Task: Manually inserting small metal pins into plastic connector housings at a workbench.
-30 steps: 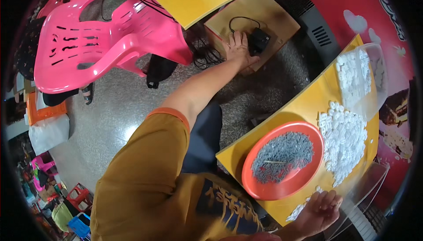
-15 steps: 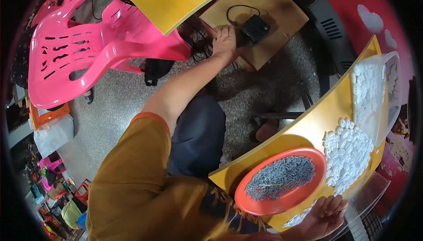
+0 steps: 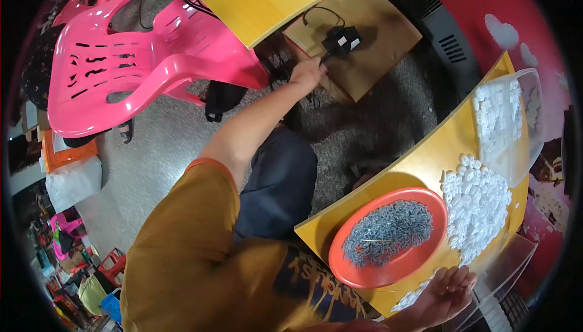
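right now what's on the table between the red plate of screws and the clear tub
In the head view, a loose heap of small white parts lies on the yellow table between the red plate and the clear tub.

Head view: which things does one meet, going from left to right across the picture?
Pink plastic chair → left hand reaching down by the black cables → black adapter on the brown board → orange plate of small grey metal parts → right hand → heap of small white parts → clear plastic tub.
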### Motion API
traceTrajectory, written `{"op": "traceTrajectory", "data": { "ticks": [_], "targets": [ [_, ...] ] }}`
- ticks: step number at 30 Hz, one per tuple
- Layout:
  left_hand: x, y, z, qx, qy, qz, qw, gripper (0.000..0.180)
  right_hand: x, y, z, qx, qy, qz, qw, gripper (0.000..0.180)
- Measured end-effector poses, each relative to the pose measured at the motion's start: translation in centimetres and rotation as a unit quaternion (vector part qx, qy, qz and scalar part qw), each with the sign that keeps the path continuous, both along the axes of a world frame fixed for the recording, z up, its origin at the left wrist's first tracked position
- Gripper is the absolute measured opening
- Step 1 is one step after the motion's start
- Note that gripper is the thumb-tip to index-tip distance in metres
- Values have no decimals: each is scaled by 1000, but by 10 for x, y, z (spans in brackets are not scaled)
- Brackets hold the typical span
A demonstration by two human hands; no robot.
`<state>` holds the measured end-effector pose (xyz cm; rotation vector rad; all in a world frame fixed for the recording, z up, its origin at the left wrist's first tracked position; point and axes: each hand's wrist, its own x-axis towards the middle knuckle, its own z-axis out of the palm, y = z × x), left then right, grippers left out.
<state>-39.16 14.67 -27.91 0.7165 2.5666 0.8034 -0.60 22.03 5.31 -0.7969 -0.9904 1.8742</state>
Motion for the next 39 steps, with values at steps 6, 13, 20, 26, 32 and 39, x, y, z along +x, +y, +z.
{"op": "traceTrajectory", "data": {
  "ticks": [6,13,20,26,32,39],
  "targets": [
    [29,1,99,219,-340,20,914,18,-7,-3,10,16,-58,-26,998,18],
    [30,-51,255,183,-144,-174,957,13,-6,-8,16,21,-7,-9,1000,16],
    [-20,-58,411,279,-28,-181,943,13,6,-1,6,14,61,46,997,10],
    [-65,-35,521,360,-3,-126,924,2,9,4,3,14,50,23,998,12],
    [-144,30,601,349,-412,23,841,9,2,9,9,31,35,-11,999,14],
    [-168,121,560,489,189,287,802,20,-15,20,20,8,-52,-68,996,11]
  ]
}}
